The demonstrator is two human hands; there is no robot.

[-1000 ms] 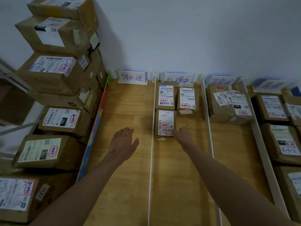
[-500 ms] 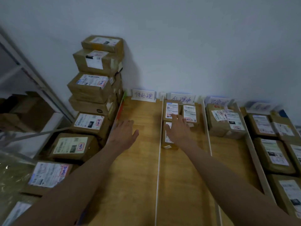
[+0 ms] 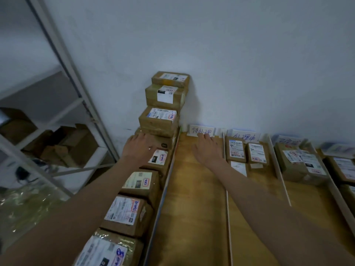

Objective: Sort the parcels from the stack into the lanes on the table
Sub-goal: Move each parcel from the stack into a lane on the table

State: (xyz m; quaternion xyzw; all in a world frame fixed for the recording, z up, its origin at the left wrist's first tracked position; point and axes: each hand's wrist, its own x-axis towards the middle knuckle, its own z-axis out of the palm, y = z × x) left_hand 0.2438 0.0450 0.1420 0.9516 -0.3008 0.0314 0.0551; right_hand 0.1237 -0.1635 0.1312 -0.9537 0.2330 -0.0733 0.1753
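A stack of brown cardboard parcels with white labels rises against the wall, left of the wooden table. My left hand lies flat, fingers spread, on a parcel low in that stack. My right hand hovers open over the far end of the leftmost lane, just below its handwritten sign. Neither hand holds anything. Three small parcels lie in the second lane. More parcels fill the lanes to the right.
White dividers split the table into lanes. A row of labelled parcels runs along the table's left edge toward me. A grey metal shelf rack with cardboard boxes stands at the left. A white wall closes the back.
My view has swung left and up. My right hand left the parcel in the second lane and moved over the first lane. My left hand moved from the table onto the stack.
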